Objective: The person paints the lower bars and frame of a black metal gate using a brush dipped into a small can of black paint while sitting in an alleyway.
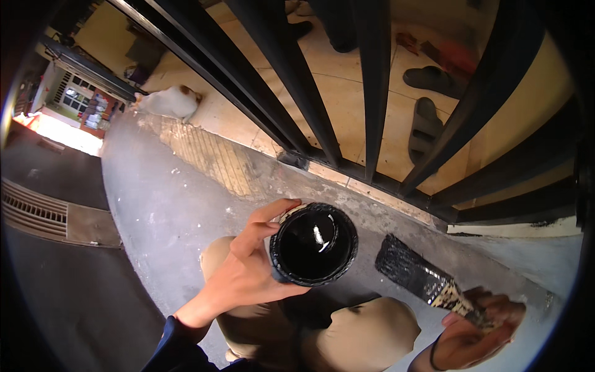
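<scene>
My left hand (245, 273) is wrapped round the side of a paint can (315, 243) with glossy black paint in it and dried paint crusted on its rim. The can is held above my knees, its open top facing up. In my right hand (480, 332), at the lower right, is a flat paintbrush (427, 279), gripped by its paint-spattered handle. Its bristles are coated black and point up and left, apart from the can. Beyond both hands stands a black metal railing (372, 93) of upright bars.
A white and brown cat (167, 102) lies on the tiled floor at the far left. Grey slippers (426, 130) rest behind the bars. A ribbed ramp (204, 155) joins the tiles to the grey concrete (155, 204). A drain grate (34, 208) is at the left.
</scene>
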